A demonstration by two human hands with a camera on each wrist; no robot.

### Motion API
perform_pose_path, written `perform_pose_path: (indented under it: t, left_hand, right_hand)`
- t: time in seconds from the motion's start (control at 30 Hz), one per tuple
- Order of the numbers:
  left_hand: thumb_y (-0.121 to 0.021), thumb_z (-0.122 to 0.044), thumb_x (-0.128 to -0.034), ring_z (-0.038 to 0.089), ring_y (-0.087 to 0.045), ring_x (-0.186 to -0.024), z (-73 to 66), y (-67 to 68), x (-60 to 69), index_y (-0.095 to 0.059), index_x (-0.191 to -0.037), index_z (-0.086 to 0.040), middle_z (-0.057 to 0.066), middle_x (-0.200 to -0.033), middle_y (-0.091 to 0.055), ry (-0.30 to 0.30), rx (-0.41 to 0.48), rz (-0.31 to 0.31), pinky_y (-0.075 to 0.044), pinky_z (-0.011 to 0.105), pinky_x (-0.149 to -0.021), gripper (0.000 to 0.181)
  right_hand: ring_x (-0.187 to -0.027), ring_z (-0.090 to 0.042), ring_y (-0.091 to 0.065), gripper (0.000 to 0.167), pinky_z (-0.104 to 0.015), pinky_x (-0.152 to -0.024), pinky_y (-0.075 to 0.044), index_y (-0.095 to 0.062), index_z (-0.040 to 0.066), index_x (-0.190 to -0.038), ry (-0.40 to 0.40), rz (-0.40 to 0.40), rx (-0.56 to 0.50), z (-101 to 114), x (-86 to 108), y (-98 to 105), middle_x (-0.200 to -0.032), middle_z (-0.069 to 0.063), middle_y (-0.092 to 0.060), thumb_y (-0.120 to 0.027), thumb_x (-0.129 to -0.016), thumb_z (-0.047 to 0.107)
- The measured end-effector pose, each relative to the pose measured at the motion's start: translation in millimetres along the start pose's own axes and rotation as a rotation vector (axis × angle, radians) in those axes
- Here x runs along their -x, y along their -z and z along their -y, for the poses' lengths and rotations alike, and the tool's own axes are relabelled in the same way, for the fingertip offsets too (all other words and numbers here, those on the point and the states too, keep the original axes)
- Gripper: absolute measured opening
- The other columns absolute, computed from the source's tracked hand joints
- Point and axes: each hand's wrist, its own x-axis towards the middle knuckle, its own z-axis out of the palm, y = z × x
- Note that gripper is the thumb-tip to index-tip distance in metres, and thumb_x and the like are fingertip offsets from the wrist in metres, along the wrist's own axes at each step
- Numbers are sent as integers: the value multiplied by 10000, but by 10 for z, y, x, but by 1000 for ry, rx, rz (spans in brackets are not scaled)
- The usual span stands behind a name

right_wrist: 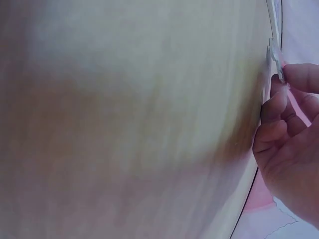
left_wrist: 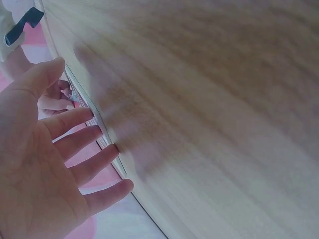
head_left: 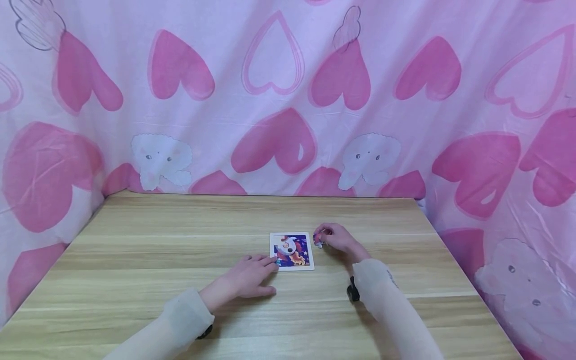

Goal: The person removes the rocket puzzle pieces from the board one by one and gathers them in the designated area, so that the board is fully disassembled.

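Note:
A small jigsaw puzzle [head_left: 298, 251] in a white-edged square tray lies on the wooden table, showing a cartoon figure on a dark purple ground. Its left part looks paler, without the printed picture. My left hand [head_left: 252, 276] lies with fingers spread, fingertips touching the tray's lower left edge; the left wrist view shows the same hand [left_wrist: 55, 154] with fingers extended. Just right of the tray, my right hand [head_left: 338, 238] pinches a puzzle piece [head_left: 318, 240] between thumb and fingers. In the right wrist view the piece [right_wrist: 276, 59] appears edge-on at the fingertips.
The wood-grain table [head_left: 180, 220] stretches around the tray on all sides. Behind it and along both sides hangs a pink curtain [head_left: 279, 140] printed with hearts and white animal figures. A black strap [head_left: 353, 290] sits at the right wrist.

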Motion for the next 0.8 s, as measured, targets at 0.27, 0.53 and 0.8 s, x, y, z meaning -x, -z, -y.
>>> perform_pose_path:
  t: [0.27, 0.53, 0.8]
  left_hand:
    - [-517, -509, -817, 289, -334, -1214, -9, -2, 5, -471, -1272, -134, 72, -1346, -382, 4, -9, 5, -280, 513, -937, 591]
    - [-531, -493, -816, 297, -343, -1206, -3, -5, 2, -481, -1260, -120, 84, -1336, -394, -1, -4, -2, -291, 516, -927, 581]
    - [-525, -496, -819, 296, -341, -1207, -1, -11, 0, -478, -1261, -123, 83, -1339, -389, -6, -6, -4, -290, 514, -927, 580]
  right_hand:
    - [-735, -180, -501, 76, -299, -645, -411, -634, 89, -886, -42, -29, 59, 24, -7, 11, -798, -19, -575, -593, -825, 106]
    - [-649, -195, -465, 89, -268, -526, -392, -600, 90, -921, -133, -29, 58, 27, -5, 32, -787, -61, -533, -575, -844, 127]
    - [-630, -186, -464, 119, -268, -509, -394, -589, 94, -947, -159, -46, 80, 33, 17, 35, -774, -61, -519, -572, -842, 147]
